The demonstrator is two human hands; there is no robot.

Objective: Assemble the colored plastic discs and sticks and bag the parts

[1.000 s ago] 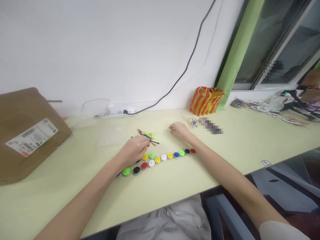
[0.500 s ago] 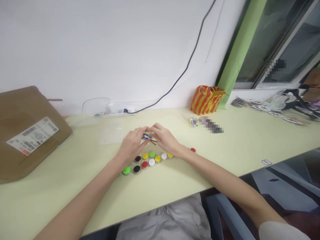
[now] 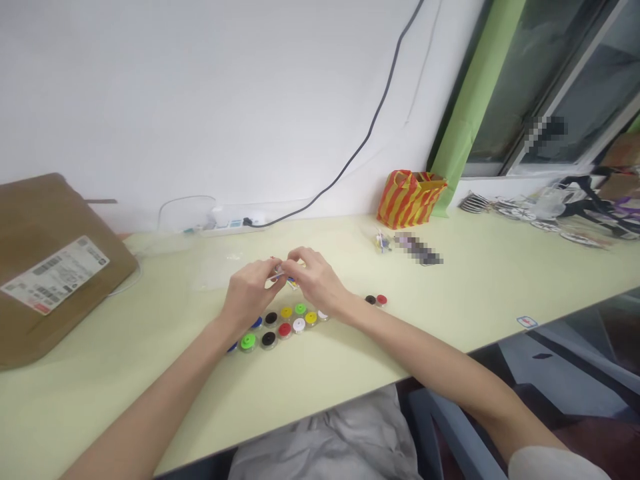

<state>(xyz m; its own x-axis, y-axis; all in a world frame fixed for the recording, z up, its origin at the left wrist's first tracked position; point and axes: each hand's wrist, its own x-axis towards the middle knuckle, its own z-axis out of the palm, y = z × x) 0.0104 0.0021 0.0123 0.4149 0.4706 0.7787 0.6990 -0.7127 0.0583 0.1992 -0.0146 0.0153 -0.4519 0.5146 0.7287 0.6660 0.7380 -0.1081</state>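
Head view, slim piece [image 3: 277, 275], between the hands [image 3: 316, 277]

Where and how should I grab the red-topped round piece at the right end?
Probably pinch the red-topped round piece by its near and far edges, from above: it sits low with its top facing up, and the black-topped piece crowds its left side.

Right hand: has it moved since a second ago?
Yes. Judged against the striped bag, the right hand has shifted to the left, away from the bag, and is now close to the left hand.
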